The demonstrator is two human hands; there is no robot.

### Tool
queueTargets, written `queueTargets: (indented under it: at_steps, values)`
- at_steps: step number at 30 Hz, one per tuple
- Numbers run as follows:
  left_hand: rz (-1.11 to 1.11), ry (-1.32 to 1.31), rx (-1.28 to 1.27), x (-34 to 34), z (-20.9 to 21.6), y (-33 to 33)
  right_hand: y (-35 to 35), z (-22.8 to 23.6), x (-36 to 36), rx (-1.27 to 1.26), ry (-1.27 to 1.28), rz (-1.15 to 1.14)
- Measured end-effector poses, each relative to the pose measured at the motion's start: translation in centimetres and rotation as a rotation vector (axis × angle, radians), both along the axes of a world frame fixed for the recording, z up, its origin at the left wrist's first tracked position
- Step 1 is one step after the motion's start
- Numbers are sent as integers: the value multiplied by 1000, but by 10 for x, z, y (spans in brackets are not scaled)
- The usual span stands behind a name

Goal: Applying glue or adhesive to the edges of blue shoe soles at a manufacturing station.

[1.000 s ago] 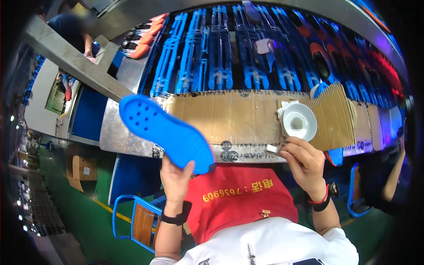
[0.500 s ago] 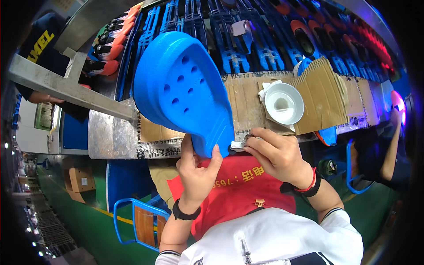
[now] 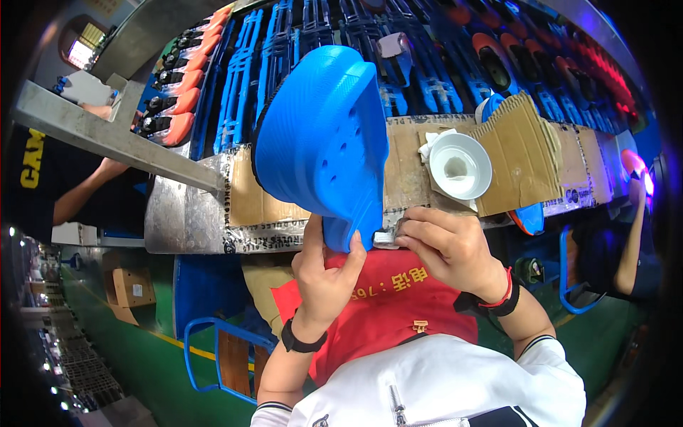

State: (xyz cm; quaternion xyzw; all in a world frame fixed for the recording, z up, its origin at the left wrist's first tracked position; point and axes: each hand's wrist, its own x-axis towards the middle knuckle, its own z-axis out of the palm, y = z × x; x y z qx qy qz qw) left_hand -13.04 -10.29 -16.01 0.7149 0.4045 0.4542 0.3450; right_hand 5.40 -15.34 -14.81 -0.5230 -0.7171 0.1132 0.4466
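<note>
A large bright blue shoe sole [image 3: 309, 135] with several round holes is raised above the near edge of the bench. My left hand [image 3: 324, 274] is closed around its narrow lower end, thumb on the near side. The sole stands tilted, its textured outer wall turned toward me. In my right hand [image 3: 455, 249] the fingertips pinch a small tool with a flat whitish tip [image 3: 385, 238]. That tip touches or nearly touches the right edge of the sole's lower end; I cannot tell which. Most of the tool is hidden behind my fingers.
A white bowl [image 3: 481, 153] with pale liquid sits on cardboard, beside an upright cardboard flap [image 3: 516, 160]. A blue shoe [image 3: 528, 219] pokes out below the flap. Behind the bench [image 3: 181, 220] run blue racks [image 3: 238, 92] and orange shoes [image 3: 178, 128]. Other people's arms [image 3: 78, 196] show left and right.
The sole has swung to the right and turned, showing more outer wall and less of its holed face. My right hand has barely moved. At left, a person has shifted nearer with a forearm extended.
</note>
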Motion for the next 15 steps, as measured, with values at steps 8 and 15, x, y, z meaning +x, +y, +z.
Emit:
queueTargets:
  at_steps: [8, 15]
  values:
    - [-1, -16, -35, 1, 2, 0, 3, 0, 0, 20, -83, -50]
    - [-1, -34, -45, 6, 4, 4, 4, 5, 5, 25, -121, -93]
